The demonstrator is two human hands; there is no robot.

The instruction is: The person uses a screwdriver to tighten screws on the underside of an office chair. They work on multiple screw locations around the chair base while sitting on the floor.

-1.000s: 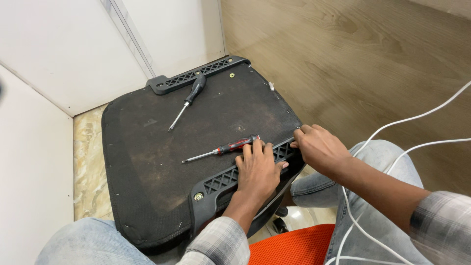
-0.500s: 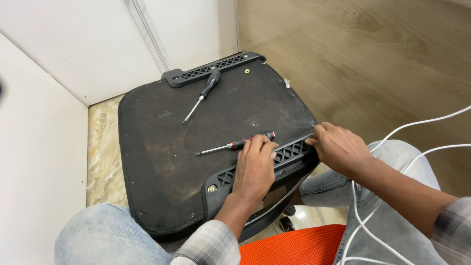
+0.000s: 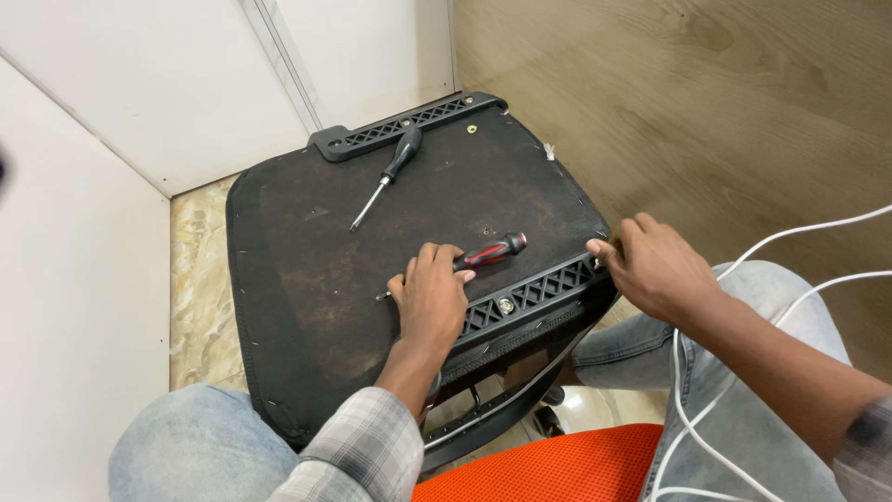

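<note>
- Black seat base (image 3: pixel 307 279), upturned, fabric-covered underside facing up; centre of frame, resting across both knees, far edge close to the white wall panels (image 3: pixel 139 84).
- Left hand (image 3: pixel 432 297), lower centre: palm down on the seat base, fingers spread and loosely curled, fingertips on and over the shaft of the red-and-black screwdriver (image 3: pixel 488 253); whether actually gripped or only pressed flat, cannot tell.
- Red-and-black screwdriver: lying flat just above the near bracket, handle toward the right, tip poking out at the left of the hand.
- Right hand (image 3: pixel 655 265), centre right: fingers bent, fingertips pinched at the right end of the near black plastic bracket (image 3: pixel 534 293); whatever small item sits between them, too small to tell.
- Near black plastic bracket: lattice-patterned strip along the lower right edge of the seat base, one brass-coloured screw head showing mid-length.
- Far black plastic bracket (image 3: pixel 409 121): matching strip along the upper edge, upper centre of frame.
- Black-handled screwdriver (image 3: pixel 390 172): loose on the seat base just below the far bracket, tip pointing lower left, well apart from both hands.
- White cables (image 3: pixel 725 390): trailing across the right knee, right of frame.
- Orange mesh fabric (image 3: pixel 557 469): bottom centre.
- Wooden floor (image 3: pixel 725 102): upper right.
</note>
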